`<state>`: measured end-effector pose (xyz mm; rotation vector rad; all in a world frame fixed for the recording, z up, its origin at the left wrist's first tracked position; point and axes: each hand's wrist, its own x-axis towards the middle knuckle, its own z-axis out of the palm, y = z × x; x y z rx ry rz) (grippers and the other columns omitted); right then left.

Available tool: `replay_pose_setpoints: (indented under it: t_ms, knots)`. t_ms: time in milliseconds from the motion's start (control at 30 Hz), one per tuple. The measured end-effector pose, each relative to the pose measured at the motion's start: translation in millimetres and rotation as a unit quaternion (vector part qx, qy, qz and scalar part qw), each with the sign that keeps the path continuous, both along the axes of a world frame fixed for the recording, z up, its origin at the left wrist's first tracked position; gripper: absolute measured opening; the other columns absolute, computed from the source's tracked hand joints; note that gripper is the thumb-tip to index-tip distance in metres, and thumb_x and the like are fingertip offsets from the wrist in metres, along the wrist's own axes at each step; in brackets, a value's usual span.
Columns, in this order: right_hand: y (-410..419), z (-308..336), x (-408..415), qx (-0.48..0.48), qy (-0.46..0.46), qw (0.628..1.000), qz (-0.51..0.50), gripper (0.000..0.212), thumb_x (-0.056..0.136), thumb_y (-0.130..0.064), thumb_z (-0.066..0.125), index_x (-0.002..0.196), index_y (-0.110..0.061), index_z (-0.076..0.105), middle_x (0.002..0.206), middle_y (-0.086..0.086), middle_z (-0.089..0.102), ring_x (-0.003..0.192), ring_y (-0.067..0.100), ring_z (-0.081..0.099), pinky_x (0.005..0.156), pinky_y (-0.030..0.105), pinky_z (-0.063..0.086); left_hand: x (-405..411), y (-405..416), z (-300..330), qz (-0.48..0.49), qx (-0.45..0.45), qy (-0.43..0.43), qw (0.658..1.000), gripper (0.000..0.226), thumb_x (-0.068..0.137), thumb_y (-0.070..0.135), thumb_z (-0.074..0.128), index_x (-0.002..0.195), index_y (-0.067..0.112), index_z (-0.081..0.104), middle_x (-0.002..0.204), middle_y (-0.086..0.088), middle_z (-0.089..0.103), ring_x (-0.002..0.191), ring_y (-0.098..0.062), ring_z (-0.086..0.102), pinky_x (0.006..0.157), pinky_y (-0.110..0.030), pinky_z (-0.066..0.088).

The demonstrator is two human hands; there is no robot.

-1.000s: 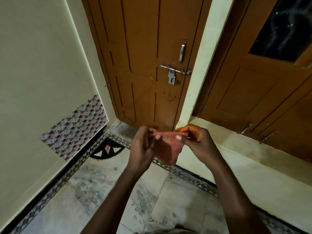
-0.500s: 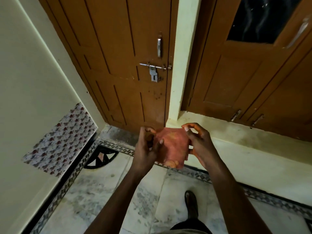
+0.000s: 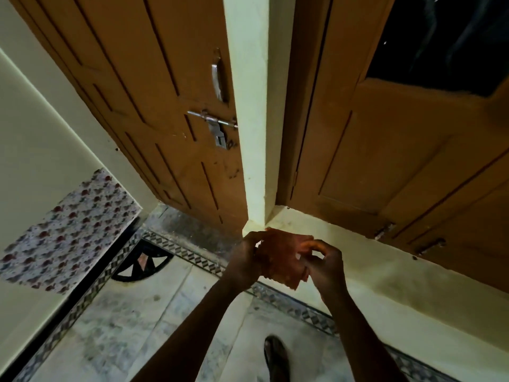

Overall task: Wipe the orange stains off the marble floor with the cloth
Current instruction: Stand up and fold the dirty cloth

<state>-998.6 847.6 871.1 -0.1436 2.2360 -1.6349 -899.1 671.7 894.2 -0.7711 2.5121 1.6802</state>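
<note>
Here the cloth [image 3: 278, 260] sits pinched between left hand [image 3: 246, 260] and right hand [image 3: 323, 264].

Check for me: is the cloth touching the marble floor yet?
Apart. The head view shows the cloth held up in front of the person, gripped by the left hand and right hand, with the marble floor well below it.

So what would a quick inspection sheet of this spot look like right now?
Surface: grey-veined marble floor with patterned border strip; orange stains not clearly visible.
Job's things: reddish-orange cloth, held up in the air between both hands.
Clutter: dark shoe tip on the floor.
Grippers: left hand and right hand both grip the cloth.
Cables: nothing seen.
Surroundings: brown wooden door with metal latch, cream wall, floral tile patch.
</note>
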Motion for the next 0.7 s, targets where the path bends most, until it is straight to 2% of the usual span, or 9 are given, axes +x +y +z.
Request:
replay_pose_setpoints:
  t_ms: [133,200,300,367,433,500,533,600,700]
  knots:
    - [-10.4,-48.5,-66.6,0.058,0.000,0.998,0.017,0.022,0.082,0.004,0.080,0.091,-0.016,0.081,0.092,0.000,0.080,0.087,0.012,0.073,0.085,0.045,0.063,-73.2,4.2,-28.9,0.041,0.033,-0.031,0.998,0.035,0.103,-0.007,0.055,0.137,-0.003,0.057,0.121,-0.007,0.066,0.097,-0.012,0.069,0.063,-0.006,0.051]
    - [-20.3,-67.8,-100.6,0.058,-0.015,0.998,0.009,0.019,0.085,-0.002,0.077,0.095,-0.018,0.081,0.095,0.000,0.080,0.090,0.019,0.074,0.085,0.042,0.064,-106.9,-3.9,-58.8,0.048,-0.029,-0.003,0.998,0.028,0.107,0.000,0.052,0.133,-0.009,0.057,0.112,-0.004,0.067,0.091,-0.004,0.073,0.068,-0.010,0.054]
    - [-35.4,-103.3,-146.1,0.034,-0.025,0.999,0.012,0.017,0.081,-0.019,0.079,0.098,-0.022,0.080,0.096,-0.006,0.081,0.092,0.017,0.076,0.087,0.044,0.062,-158.8,-21.5,-102.7,0.043,-0.099,0.044,0.993,0.025,0.109,0.010,0.053,0.115,-0.011,0.065,0.101,-0.018,0.070,0.096,-0.027,0.076,0.079,-0.029,0.059]
    - [-44.4,-138.6,-168.6,0.042,-0.014,0.998,0.034,0.025,0.085,-0.017,0.082,0.109,-0.016,0.077,0.108,-0.003,0.080,0.099,0.019,0.076,0.090,0.042,0.060,-176.9,-27.9,-129.0,0.020,-0.168,0.042,0.985,0.025,0.105,0.008,0.049,0.122,0.003,0.067,0.116,-0.010,0.070,0.111,-0.013,0.071,0.094,-0.020,0.056]
    - [-50.6,-166.8,-178.5,0.094,0.066,0.992,0.052,0.032,0.089,-0.010,0.083,0.119,-0.008,0.074,0.118,-0.001,0.073,0.110,0.020,0.069,0.098,0.025,0.049,-187.4,-25.3,-156.2,-0.011,-0.201,0.050,0.978,0.052,0.089,0.007,0.052,0.140,0.006,0.061,0.141,-0.016,0.063,0.129,-0.024,0.062,0.111,-0.029,0.049]
    - [-56.9,-181.9,-181.9,0.106,0.094,0.987,0.070,0.024,0.094,-0.010,0.077,0.116,-0.001,0.073,0.110,-0.003,0.070,0.104,0.014,0.065,0.093,0.002,0.039,-185.3,-23.1,-188.8,-0.040,-0.234,0.047,0.970,0.067,0.076,-0.001,0.064,0.142,0.009,0.055,0.138,-0.023,0.067,0.127,-0.033,0.063,0.106,-0.043,0.055]
    - [-59.5,-186.4,-182.0,0.123,0.116,0.981,0.097,0.021,0.097,-0.016,0.071,0.111,0.000,0.074,0.106,-0.005,0.070,0.100,0.008,0.064,0.091,-0.001,0.040,-184.3,-22.4,-207.9,-0.058,-0.242,0.032,0.968,0.073,0.074,-0.005,0.073,0.142,0.012,0.052,0.133,-0.022,0.070,0.125,-0.029,0.062,0.104,-0.039,0.054]
    - [-62.8,-213.5,-185.0,0.143,0.168,0.966,0.136,0.040,0.100,-0.038,0.060,0.112,-0.005,0.077,0.114,-0.007,0.073,0.108,0.004,0.065,0.100,0.011,0.047,-187.3,-19.6,-218.4,-0.100,-0.235,-0.004,0.967,0.086,0.080,-0.004,0.081,0.155,0.012,0.041,0.149,-0.016,0.061,0.140,-0.024,0.054,0.114,-0.027,0.042]
    - [-57.9,-249.2,-189.8,0.210,0.197,0.943,0.169,0.048,0.099,-0.044,0.051,0.117,-0.009,0.078,0.122,0.006,0.075,0.115,0.028,0.070,0.096,0.039,0.059,-181.3,-12.5,-223.6,-0.113,-0.206,-0.112,0.965,0.081,0.103,0.014,0.062,0.168,0.016,0.015,0.176,-0.001,0.020,0.163,-0.021,0.018,0.128,-0.026,0.019]
